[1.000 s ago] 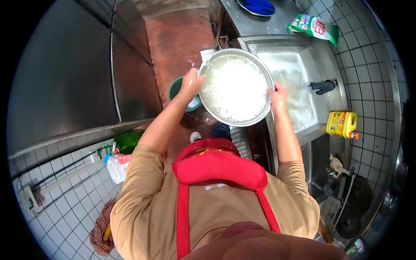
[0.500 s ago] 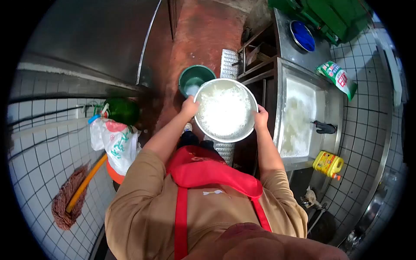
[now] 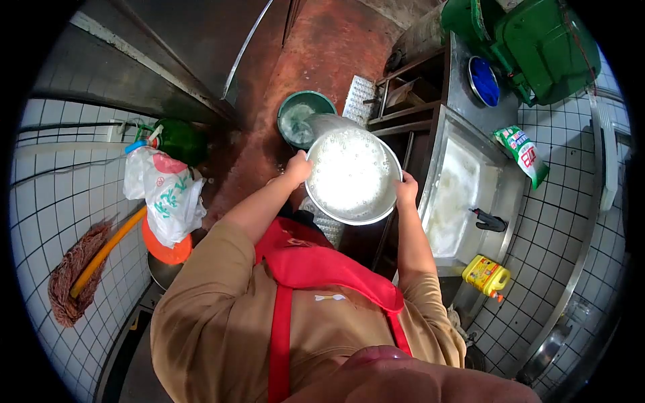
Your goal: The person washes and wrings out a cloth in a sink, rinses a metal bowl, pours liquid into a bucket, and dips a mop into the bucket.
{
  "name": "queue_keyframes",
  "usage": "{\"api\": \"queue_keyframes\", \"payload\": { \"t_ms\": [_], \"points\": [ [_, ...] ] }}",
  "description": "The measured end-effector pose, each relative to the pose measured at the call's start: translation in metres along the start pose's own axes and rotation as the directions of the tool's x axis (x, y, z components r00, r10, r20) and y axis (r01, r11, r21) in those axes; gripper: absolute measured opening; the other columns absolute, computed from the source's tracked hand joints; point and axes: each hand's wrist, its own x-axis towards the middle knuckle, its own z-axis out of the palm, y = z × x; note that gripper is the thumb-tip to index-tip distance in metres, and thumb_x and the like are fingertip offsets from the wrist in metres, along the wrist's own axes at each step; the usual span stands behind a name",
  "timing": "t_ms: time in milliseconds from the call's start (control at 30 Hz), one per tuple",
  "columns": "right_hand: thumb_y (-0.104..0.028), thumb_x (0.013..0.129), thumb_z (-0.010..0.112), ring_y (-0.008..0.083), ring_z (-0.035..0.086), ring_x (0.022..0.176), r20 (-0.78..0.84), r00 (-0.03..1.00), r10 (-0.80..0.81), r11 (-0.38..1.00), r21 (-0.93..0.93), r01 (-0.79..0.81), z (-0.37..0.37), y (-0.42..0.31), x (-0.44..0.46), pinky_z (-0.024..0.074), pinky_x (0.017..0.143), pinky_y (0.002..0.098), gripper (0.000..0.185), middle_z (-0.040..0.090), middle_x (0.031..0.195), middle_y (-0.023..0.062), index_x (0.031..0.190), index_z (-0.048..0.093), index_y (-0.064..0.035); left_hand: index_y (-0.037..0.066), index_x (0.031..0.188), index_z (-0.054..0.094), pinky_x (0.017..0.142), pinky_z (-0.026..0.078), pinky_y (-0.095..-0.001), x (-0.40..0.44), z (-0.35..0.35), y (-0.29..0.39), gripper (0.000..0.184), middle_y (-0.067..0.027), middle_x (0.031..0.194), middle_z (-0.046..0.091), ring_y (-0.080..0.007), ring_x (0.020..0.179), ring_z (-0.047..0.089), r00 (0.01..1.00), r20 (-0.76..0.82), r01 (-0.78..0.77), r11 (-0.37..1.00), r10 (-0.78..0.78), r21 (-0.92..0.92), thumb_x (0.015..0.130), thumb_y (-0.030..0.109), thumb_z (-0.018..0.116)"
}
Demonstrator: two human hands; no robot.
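My left hand (image 3: 299,168) is closed on the left rim of a round metal basin (image 3: 385,195). On the opposite rim, my right hand (image 3: 406,189) grips the same basin. White, bubbly water (image 3: 349,168) fills much of it. The basin is tilted away from me, and a sheet of water (image 3: 329,123) runs over its far edge into a green bucket (image 3: 290,106) on the floor. Foamy water shows inside the bucket.
At right, a metal sink (image 3: 449,262) holds sudsy water, with a yellow jug (image 3: 486,275) and a green-white bag (image 3: 523,156) beside it. A blue-filled bowl (image 3: 484,82) stands farther back. A mop (image 3: 80,275) and white plastic bag (image 3: 166,201) are at left.
The basin has tipped forward, and water now pours from its far edge into the green bucket. Both hands keep their hold on the rim. The view has turned slightly.
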Motion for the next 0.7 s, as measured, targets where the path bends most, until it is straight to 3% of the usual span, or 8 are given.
{"api": "queue_keyframes", "payload": {
  "t_ms": [100, 200, 233, 400, 567, 700],
  "points": [
    [0.007, 0.062, 0.057, 0.0171, 0.059, 0.075, -0.028, 0.999, -0.023, 0.999, -0.042, 0.022, -0.007, 0.002, 0.003, 0.0467, 0.070, 0.0272, 0.041, 0.063, 0.088, 0.0101, 0.103, 0.059, 0.0055, -0.002, 0.106, 0.047, 0.081, 0.044, -0.0416, -0.002, 0.007, 0.000, 0.032, -0.0253, 0.103, 0.056, -0.0378, 0.096, 0.055, 1.000, -0.014, -0.024, 0.999, 0.023, -0.038, 0.081, 0.017, 0.054],
    [0.001, 0.064, 0.056, 0.0173, 0.061, 0.079, 0.004, 0.999, -0.047, 0.999, -0.015, 0.047, -0.016, 0.000, 0.006, 0.0467, 0.073, 0.0280, 0.040, 0.065, 0.090, 0.0119, 0.104, 0.060, 0.0030, -0.004, 0.113, 0.043, 0.076, 0.045, -0.0385, -0.009, 0.006, 0.013, 0.034, -0.0215, 0.109, 0.054, -0.0316, 0.095, 0.056, 0.997, 0.064, 0.029, 0.999, -0.031, 0.024, 0.086, 0.014, 0.051],
    [0.003, 0.063, 0.055, 0.0185, 0.061, 0.079, 0.004, 1.000, -0.004, 0.998, 0.069, 0.003, -0.018, -0.002, 0.004, 0.0468, 0.073, 0.0284, 0.041, 0.064, 0.091, 0.0126, 0.104, 0.060, 0.0035, -0.004, 0.114, 0.043, 0.076, 0.045, -0.0385, -0.009, 0.008, 0.012, 0.034, -0.0214, 0.109, 0.054, -0.0312, 0.096, 0.056, 0.997, 0.075, 0.036, 0.999, -0.036, 0.002, 0.086, 0.015, 0.051],
    [0.005, 0.063, 0.054, 0.0188, 0.061, 0.076, 0.007, 1.000, -0.023, 1.000, -0.018, 0.024, -0.033, 0.002, 0.016, 0.0472, 0.070, 0.0285, 0.041, 0.064, 0.088, 0.0120, 0.103, 0.060, 0.0041, -0.004, 0.115, 0.043, 0.073, 0.046, -0.0374, -0.010, 0.017, 0.013, 0.035, -0.0208, 0.107, 0.054, -0.0290, 0.093, 0.057, 0.998, 0.061, 0.032, 0.999, -0.031, -0.020, 0.086, 0.015, 0.050],
    [0.001, 0.061, 0.057, 0.0172, 0.061, 0.072, 0.025, 0.999, -0.023, 0.999, -0.026, 0.024, -0.047, -0.025, 0.008, 0.0474, 0.067, 0.0277, 0.041, 0.065, 0.083, 0.0108, 0.102, 0.061, 0.0030, -0.003, 0.115, 0.041, 0.066, 0.049, -0.0363, -0.031, 0.007, 0.040, 0.035, -0.0197, 0.106, 0.054, -0.0280, 0.091, 0.057, 0.986, 0.152, 0.083, 0.993, -0.069, -0.088, 0.087, 0.016, 0.050],
    [0.000, 0.060, 0.055, 0.0165, 0.061, 0.070, 0.002, 0.998, -0.066, 0.988, -0.143, 0.066, -0.062, -0.043, 0.012, 0.0476, 0.065, 0.0282, 0.037, 0.065, 0.078, 0.0112, 0.097, 0.063, 0.0022, 0.000, 0.117, 0.040, 0.065, 0.050, -0.0374, -0.037, 0.012, 0.047, 0.034, -0.0172, 0.107, 0.053, -0.0278, 0.091, 0.057, 0.976, 0.204, 0.116, 0.980, -0.081, -0.163, 0.088, 0.016, 0.048]
  ]
}}
